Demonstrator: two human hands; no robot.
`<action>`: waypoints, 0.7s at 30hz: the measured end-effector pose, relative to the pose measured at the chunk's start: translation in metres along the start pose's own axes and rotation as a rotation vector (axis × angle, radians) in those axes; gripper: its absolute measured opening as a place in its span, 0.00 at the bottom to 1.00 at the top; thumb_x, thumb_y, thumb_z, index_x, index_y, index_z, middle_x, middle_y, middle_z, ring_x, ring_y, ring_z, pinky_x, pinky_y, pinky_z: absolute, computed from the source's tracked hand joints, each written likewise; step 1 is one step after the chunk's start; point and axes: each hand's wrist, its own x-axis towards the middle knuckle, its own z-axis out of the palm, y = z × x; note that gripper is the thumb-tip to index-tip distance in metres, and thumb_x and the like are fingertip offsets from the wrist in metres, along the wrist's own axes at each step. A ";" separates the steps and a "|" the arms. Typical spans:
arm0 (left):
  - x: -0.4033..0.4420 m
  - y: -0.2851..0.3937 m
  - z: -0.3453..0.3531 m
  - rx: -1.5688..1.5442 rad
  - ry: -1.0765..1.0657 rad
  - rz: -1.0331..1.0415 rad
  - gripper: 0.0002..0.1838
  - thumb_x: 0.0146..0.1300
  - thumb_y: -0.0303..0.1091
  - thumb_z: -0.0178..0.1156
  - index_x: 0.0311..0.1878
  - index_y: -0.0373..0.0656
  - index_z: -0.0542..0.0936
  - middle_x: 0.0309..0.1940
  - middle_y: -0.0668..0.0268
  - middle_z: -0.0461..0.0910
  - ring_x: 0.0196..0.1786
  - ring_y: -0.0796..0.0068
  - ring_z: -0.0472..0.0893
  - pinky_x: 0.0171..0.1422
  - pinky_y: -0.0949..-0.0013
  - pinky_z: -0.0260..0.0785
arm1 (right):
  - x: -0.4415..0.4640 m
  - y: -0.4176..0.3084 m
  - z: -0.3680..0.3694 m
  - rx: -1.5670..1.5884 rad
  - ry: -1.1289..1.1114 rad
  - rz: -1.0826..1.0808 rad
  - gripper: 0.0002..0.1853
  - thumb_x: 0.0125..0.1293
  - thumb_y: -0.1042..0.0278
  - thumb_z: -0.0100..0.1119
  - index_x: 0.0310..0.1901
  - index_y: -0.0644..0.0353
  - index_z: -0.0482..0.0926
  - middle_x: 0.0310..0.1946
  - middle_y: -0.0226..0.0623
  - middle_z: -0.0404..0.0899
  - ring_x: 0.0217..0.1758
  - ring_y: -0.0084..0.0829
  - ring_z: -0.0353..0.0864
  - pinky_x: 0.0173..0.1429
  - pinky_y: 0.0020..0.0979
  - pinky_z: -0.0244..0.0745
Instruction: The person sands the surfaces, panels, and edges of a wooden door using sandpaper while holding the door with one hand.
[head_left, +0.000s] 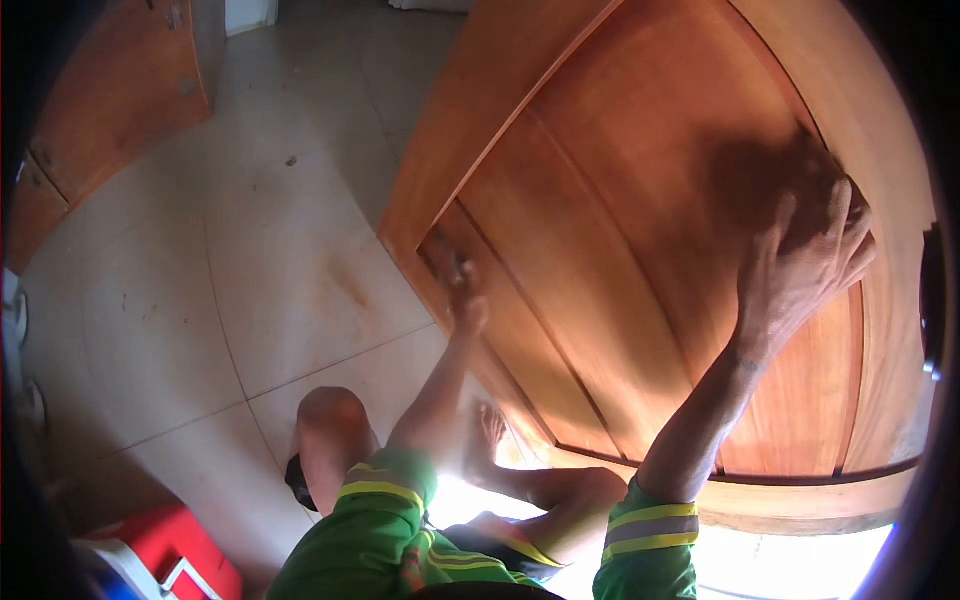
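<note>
A large wooden door (pixel 590 230) with grooved panels and a raised frame stands tilted in front of me. My right hand (pixel 805 245) rests at the edge where the panel meets the right-hand frame, its thumb apart from its bent fingers, and I see nothing held in it. My left hand (pixel 466 295) is by the panel's left edge, low on the door. It is blurred, with the fingers drawn together; a small dark and pale spot shows at the fingertips, but I cannot make out what it is.
Pale floor tiles (pixel 290 290) with dust and small specks lie to the left. A red cooler box (pixel 185 550) with a white handle stands at the lower left. Another wooden piece (pixel 120 100) is at the upper left. My bent knee (pixel 335 420) is close to the door.
</note>
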 end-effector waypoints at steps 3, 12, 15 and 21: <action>0.022 0.025 0.006 -0.019 0.081 -0.410 0.41 0.81 0.61 0.38 0.85 0.43 0.48 0.86 0.50 0.43 0.86 0.45 0.41 0.87 0.47 0.37 | -0.001 -0.001 0.004 -0.024 0.018 0.033 0.25 0.65 0.60 0.63 0.65 0.51 0.79 0.62 0.43 0.75 0.65 0.48 0.68 0.73 0.50 0.61; -0.001 0.014 0.005 -0.080 0.182 -0.243 0.43 0.78 0.39 0.57 0.83 0.35 0.45 0.79 0.49 0.57 0.79 0.55 0.61 0.82 0.55 0.55 | -0.001 0.006 0.006 -0.058 0.087 -0.080 0.25 0.65 0.58 0.63 0.63 0.53 0.78 0.62 0.45 0.75 0.64 0.50 0.69 0.72 0.52 0.63; 0.011 0.017 -0.017 -0.173 0.230 -0.425 0.49 0.69 0.32 0.69 0.83 0.35 0.47 0.74 0.52 0.64 0.73 0.59 0.69 0.77 0.60 0.64 | -0.001 0.007 0.013 -0.050 0.131 -0.097 0.24 0.65 0.58 0.63 0.63 0.52 0.78 0.61 0.44 0.75 0.63 0.49 0.70 0.71 0.52 0.63; 0.030 -0.001 -0.031 -0.070 -0.070 -0.379 0.53 0.62 0.53 0.75 0.79 0.36 0.57 0.69 0.53 0.72 0.72 0.56 0.71 0.77 0.57 0.64 | 0.001 0.005 0.012 -0.052 0.115 -0.086 0.22 0.66 0.58 0.62 0.62 0.48 0.80 0.60 0.42 0.76 0.62 0.48 0.70 0.71 0.51 0.63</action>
